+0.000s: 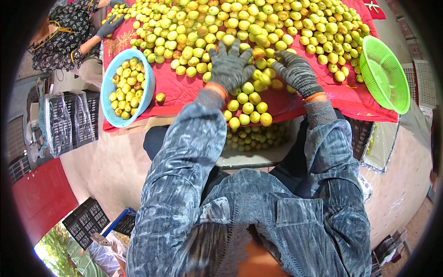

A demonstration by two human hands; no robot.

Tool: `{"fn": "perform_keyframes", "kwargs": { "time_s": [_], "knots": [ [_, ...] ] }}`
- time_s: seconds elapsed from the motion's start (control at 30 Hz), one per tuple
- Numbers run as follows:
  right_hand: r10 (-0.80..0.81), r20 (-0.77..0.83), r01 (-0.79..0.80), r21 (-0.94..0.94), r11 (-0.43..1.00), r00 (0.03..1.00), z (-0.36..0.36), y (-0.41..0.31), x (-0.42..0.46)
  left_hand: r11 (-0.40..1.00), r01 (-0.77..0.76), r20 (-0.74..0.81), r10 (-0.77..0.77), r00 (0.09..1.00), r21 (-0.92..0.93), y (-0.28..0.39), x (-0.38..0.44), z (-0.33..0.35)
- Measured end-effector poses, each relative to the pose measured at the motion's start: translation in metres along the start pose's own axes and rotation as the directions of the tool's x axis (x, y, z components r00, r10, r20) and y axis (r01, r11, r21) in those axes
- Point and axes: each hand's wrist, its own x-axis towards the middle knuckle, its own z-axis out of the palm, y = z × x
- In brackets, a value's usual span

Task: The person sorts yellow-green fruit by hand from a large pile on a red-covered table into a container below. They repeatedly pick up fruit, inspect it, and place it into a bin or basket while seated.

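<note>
Grey knit gloves with orange cuffs cover both hands. My left hand lies palm down with fingers spread over yellow-green jujubes heaped on a red quilted cloth. To its right, my right hand curves inward beside the same heap, its fingertips near several fruits and nothing visibly gripped. Between the hands, a stream of loose jujubes runs down to the table's front edge. Directly below that edge, a crate holds more jujubes. What lies under my palms is hidden.
A blue plastic basket of jujubes stands left, with a single jujube beside it. A green plastic basket tilts at the right edge. Another person's gloved hand touches fruit at upper left. Black crates stand on the floor.
</note>
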Motion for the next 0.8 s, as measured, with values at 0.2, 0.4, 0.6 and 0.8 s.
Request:
{"fn": "perform_keyframes", "kwargs": {
  "time_s": [0.2,0.4,0.6,0.8],
  "knots": [
    [0.183,-0.001,-0.177,-0.249,0.952,0.983,-0.014,0.009,0.0,0.919,-0.27,-0.014,0.278,0.96,-0.288,0.014,-0.096,-0.001],
    [0.23,0.118,-0.176,-0.351,0.92,0.966,-0.017,0.017,0.0,0.935,0.288,-0.232,-0.333,0.914,-0.205,-0.124,-0.098,-0.014],
    [0.281,0.231,-0.212,-0.282,0.936,0.932,-0.011,0.007,-0.005,0.725,0.685,0.115,-0.676,0.728,-0.078,-0.143,-0.084,0.015],
    [0.195,0.408,-0.095,-0.251,0.963,0.892,0.019,-0.021,-0.019,0.744,0.388,0.173,-0.353,0.919,-0.543,-0.069,-0.079,0.007]
  ]
}}
